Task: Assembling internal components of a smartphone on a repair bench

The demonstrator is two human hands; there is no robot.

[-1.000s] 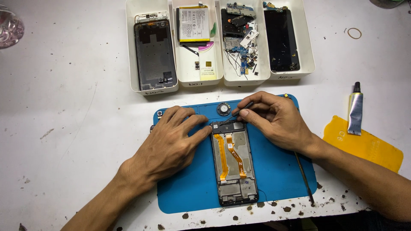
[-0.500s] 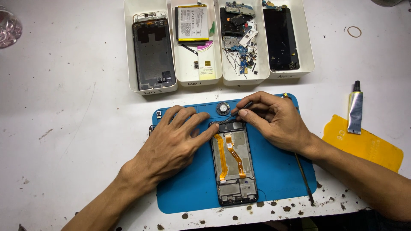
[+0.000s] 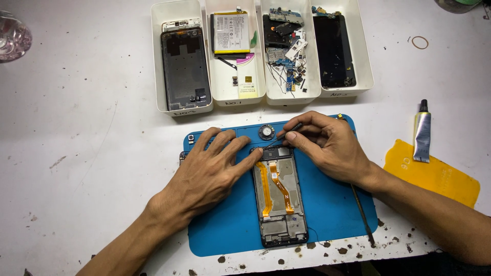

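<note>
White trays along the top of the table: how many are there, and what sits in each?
4, side by side. The far-left tray holds a phone back housing, the second tray a battery, the third tray loose small parts, the far-right tray a dark screen panel.

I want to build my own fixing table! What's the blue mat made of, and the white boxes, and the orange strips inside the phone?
The blue mat looks like soft matte rubber or silicone, with rounded corners and moulded grooves. The white boxes seem to be smooth hard plastic with thin walls. The orange strips in the phone frame look like thin, bendy plastic film.
</note>
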